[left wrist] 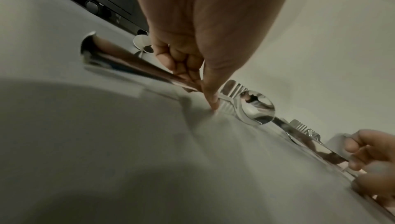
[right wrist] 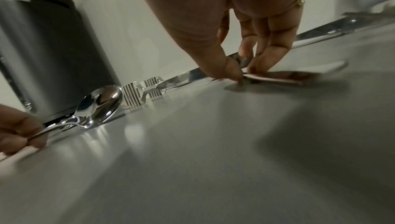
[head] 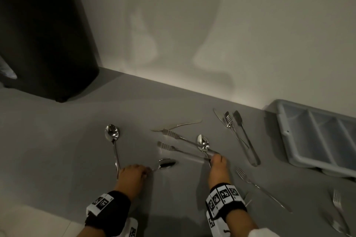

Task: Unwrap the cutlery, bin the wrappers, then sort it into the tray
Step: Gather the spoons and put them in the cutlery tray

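The left hand (head: 133,173) is curling its fingers low on the grey counter (head: 67,140) and pinching the handle end of a spoon (head: 166,163) lying bowl-down; a second, longer spoon (head: 112,136) has its handle running under the same hand, though whether that one is also being gripped cannot be told. The low pinch is probably serving to lift a thin handle off a flat surface. The right hand (head: 217,165) is reaching forward, thumb and fingertips (right wrist: 235,73) closing on the near ends of the wrapped utensils (head: 181,144), whose clear sleeves with ribbed sealed ends are showing beside a small spoon (head: 203,143). Taking the sleeve by its open end would let the cutlery slide out.

Further right, a knife, fork and another piece (head: 237,132) are lying together, apparently in a clear wrapper, and bare forks (head: 260,186) are resting near the counter edge. The grey divided tray (head: 285,132) is standing against the wall at far right, its visible compartments holding nothing, so sorting is judged not yet begun. The dark bin (head: 42,34) is standing well apart at the left, within the left arm's reach for wrappers.
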